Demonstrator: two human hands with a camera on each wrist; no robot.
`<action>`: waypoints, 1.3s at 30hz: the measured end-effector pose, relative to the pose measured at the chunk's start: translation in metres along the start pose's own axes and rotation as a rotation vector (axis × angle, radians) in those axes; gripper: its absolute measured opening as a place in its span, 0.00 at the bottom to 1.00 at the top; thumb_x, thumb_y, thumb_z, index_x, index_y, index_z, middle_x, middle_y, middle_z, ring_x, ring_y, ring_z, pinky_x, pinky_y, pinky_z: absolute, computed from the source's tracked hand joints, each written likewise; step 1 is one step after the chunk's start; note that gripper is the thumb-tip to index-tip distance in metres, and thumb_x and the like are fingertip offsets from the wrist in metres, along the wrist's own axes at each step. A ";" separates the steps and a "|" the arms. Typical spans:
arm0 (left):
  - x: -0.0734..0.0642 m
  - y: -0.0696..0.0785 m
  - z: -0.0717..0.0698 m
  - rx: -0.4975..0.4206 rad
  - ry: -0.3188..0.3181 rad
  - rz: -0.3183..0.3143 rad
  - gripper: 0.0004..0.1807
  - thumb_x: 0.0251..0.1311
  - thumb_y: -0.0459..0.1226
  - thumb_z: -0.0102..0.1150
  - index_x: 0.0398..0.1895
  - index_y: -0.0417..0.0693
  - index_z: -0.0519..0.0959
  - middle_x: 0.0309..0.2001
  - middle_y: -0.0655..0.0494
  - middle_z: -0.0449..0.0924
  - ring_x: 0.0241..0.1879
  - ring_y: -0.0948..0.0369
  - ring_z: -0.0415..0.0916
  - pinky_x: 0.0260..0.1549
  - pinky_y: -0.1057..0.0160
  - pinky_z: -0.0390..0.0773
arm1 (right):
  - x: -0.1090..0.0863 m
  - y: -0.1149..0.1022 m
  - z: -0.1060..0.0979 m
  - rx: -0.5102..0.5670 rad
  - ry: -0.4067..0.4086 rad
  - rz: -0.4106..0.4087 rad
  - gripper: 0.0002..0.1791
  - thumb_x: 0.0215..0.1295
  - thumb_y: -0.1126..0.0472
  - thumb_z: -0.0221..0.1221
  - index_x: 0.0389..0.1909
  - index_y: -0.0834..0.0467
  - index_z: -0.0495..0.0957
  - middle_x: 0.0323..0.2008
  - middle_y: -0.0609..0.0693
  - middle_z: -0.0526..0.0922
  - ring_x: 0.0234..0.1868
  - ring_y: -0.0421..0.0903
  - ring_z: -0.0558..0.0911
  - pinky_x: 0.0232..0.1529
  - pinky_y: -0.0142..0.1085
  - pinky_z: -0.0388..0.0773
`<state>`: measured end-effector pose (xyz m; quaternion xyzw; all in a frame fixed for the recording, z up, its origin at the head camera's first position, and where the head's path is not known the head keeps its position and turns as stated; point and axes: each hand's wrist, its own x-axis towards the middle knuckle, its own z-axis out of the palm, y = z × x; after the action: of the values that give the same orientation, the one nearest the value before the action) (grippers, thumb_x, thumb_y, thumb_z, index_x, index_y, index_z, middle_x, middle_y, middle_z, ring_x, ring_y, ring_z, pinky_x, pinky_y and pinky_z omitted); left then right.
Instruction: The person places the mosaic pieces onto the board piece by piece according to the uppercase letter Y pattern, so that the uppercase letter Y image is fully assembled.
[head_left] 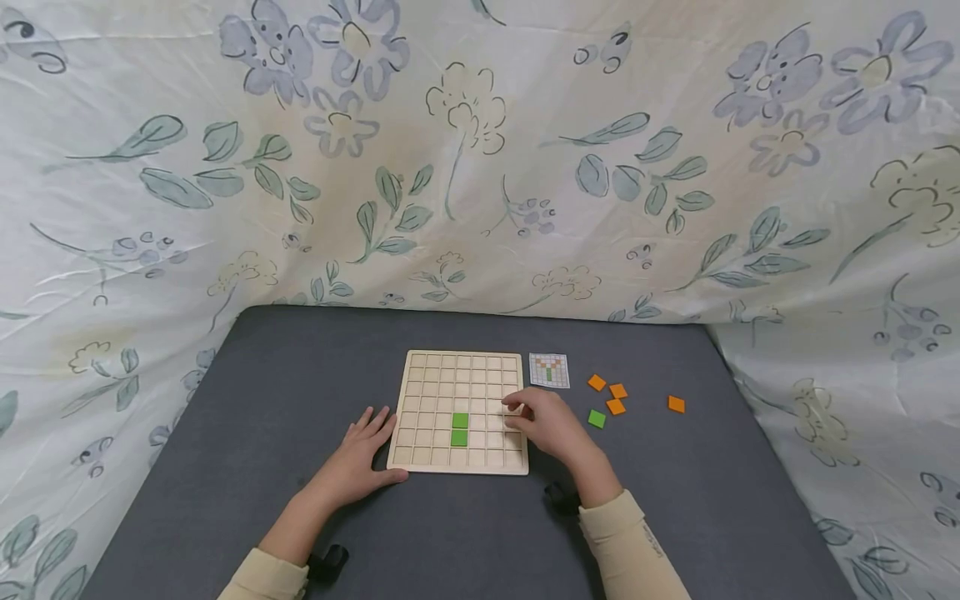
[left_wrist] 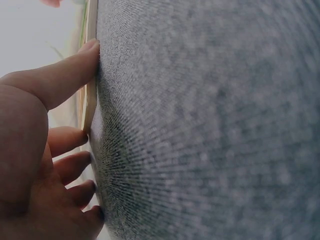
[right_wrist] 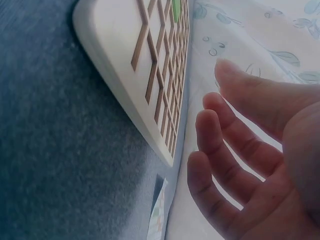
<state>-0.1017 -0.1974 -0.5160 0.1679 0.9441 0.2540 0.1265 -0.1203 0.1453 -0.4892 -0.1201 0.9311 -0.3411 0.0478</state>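
Board [head_left: 431, 406] partly behind right hand [head_left: 549, 423]

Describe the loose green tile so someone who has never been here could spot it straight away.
On the dark table, find the pale grid board, then look past its right side to the printed card. From the card, come nearer and slightly right: the loose green tile lies beside three orange tiles. It is the only green one seen off the board.
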 end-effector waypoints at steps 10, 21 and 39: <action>0.000 -0.003 -0.002 -0.001 -0.002 0.000 0.55 0.54 0.55 0.73 0.79 0.44 0.57 0.80 0.43 0.50 0.80 0.39 0.38 0.75 0.34 0.44 | -0.004 0.006 -0.004 -0.012 0.045 -0.005 0.17 0.61 0.61 0.70 0.52 0.56 0.85 0.41 0.47 0.85 0.33 0.39 0.77 0.30 0.33 0.76; 0.000 -0.003 -0.001 -0.011 -0.016 -0.009 0.55 0.54 0.56 0.72 0.79 0.45 0.57 0.81 0.44 0.49 0.80 0.40 0.37 0.75 0.35 0.44 | -0.009 0.013 -0.010 -0.008 0.065 0.025 0.18 0.61 0.61 0.71 0.53 0.56 0.85 0.44 0.49 0.86 0.35 0.41 0.79 0.32 0.35 0.78; 0.001 -0.007 0.002 -0.007 -0.022 -0.004 0.55 0.54 0.57 0.72 0.80 0.46 0.56 0.81 0.44 0.49 0.81 0.41 0.37 0.75 0.35 0.43 | -0.026 0.034 -0.021 -0.011 0.155 0.039 0.19 0.60 0.61 0.71 0.53 0.57 0.85 0.48 0.50 0.86 0.39 0.44 0.82 0.39 0.40 0.81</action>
<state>-0.1041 -0.2016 -0.5220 0.1684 0.9420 0.2552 0.1382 -0.1048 0.1900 -0.4948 -0.0755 0.9360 -0.3433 -0.0183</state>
